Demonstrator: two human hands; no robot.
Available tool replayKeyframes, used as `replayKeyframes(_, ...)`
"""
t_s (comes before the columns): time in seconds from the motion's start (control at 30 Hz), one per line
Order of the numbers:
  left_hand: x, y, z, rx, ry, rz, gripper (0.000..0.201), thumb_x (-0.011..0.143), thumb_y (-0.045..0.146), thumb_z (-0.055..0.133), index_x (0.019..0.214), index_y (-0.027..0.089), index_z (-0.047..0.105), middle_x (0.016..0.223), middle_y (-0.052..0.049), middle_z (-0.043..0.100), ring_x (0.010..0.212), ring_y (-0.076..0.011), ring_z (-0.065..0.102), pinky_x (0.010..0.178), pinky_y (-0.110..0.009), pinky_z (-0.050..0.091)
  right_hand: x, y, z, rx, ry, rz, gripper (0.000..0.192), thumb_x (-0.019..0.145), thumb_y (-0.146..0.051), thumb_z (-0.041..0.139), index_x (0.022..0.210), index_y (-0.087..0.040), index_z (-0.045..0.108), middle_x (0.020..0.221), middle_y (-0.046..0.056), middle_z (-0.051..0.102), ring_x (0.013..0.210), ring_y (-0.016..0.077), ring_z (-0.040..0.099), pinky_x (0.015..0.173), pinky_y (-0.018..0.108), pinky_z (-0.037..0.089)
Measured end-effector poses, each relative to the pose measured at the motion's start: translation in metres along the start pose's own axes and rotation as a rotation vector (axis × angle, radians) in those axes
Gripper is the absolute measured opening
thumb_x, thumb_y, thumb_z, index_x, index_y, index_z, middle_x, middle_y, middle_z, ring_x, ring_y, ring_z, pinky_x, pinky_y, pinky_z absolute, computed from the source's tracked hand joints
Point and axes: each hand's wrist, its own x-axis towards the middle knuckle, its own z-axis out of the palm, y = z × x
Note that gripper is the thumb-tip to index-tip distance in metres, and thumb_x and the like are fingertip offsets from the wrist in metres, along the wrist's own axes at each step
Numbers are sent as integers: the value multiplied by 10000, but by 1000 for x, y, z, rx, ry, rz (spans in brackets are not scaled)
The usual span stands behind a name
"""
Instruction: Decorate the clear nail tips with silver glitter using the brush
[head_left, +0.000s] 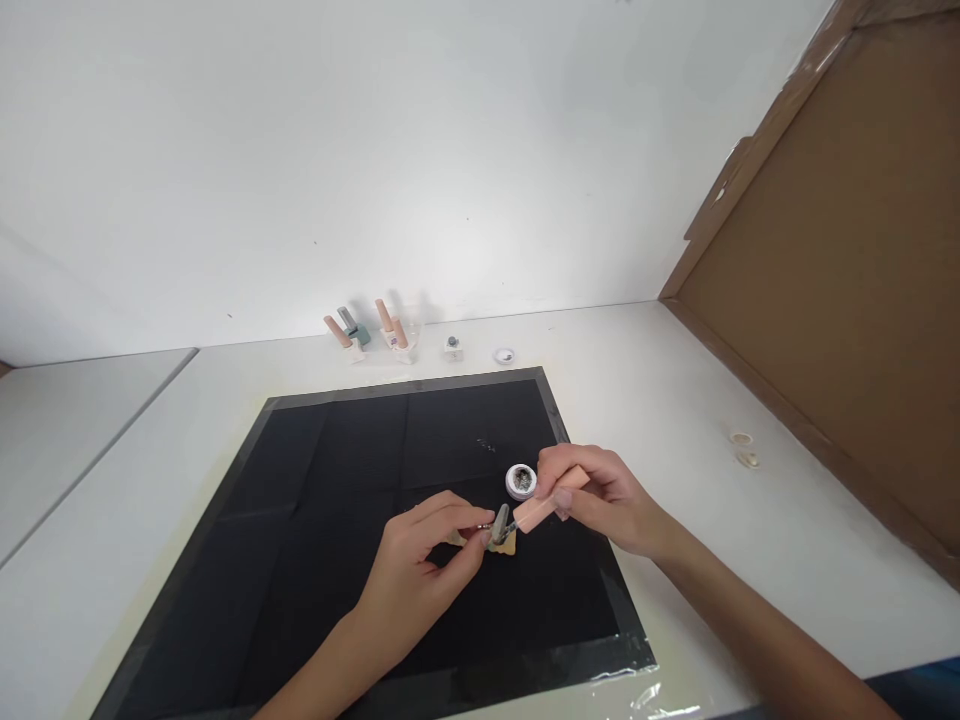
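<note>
The right hand (600, 495) pinches a slim peach-pink plastic brush handle (547, 505) near its middle; it looks light, stiff and smooth; the left hand (424, 550), fingers closed, steadies a small silvery false nail (501, 525) on the black mat (337, 500), beside a small round white jar (521, 481); that nail looks fragile, best pinched at the edges.

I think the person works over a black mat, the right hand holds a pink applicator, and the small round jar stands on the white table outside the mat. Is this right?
Not fully. The head view shows the small round jar standing on the black mat, just beside the right hand, not on the white table. The pink applicator and the mat are as you say.
</note>
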Motion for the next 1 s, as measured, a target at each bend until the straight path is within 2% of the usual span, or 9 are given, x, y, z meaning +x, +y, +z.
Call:
replayKeyframes(0.17,-1,-1,0,13,4,13,157,766,32,588,826,103,714,674,-73,677,575,-131,636,505,-200,512,-1,5,-4,19,92,37,200,903,-356,528,830,-201,632,666,-9,508,541,104,425,517,241,352)
replayKeyframes(0.27,-1,-2,1,14,14,17,160,764,32,591,834,106,715,677,-70,676,576,-131,638,496,-195,511,-1,4,-2,76,40,-11,175,907,-318,528,834,-199,634,657,-15,504,540,98,428,514,233,345)
replayKeyframes(0.4,-1,-2,1,31,14,28,175,757,19,591,835,116,714,679,-62,677,574,-128,639,485,-190,509,-1,1,1,21,-28,-18,145,908,-250,517,848,-192,635,661,-7,528,569,106,443,533,237,341)
replayKeyframes(0.6,-4,-4,1,61,16,81,149,782,35,587,842,114,699,699,-62,674,581,-122,633,514,-202,508,-1,4,-2,13,120,59,148,905,-292,526,846,-212,635,684,-21,512,555,94,428,525,222,345)
replayKeyframes(0.83,-5,-6,2,162,29,157,146,790,31,594,861,120,685,715,-52,667,598,-118,628,528,-206,497,0,1,0,-9,-32,5,143,903,-244,515,841,-196,634,662,-11,545,556,99,442,528,229,345)
replayKeyframes(1.0,-7,-8,3,231,23,204,151,810,42,581,892,131,671,733,-53,667,623,-130,631,545,-226,506,0,4,-1,-40,112,97,143,902,-263,518,831,-199,625,632,-20,536,546,100,445,520,223,355)
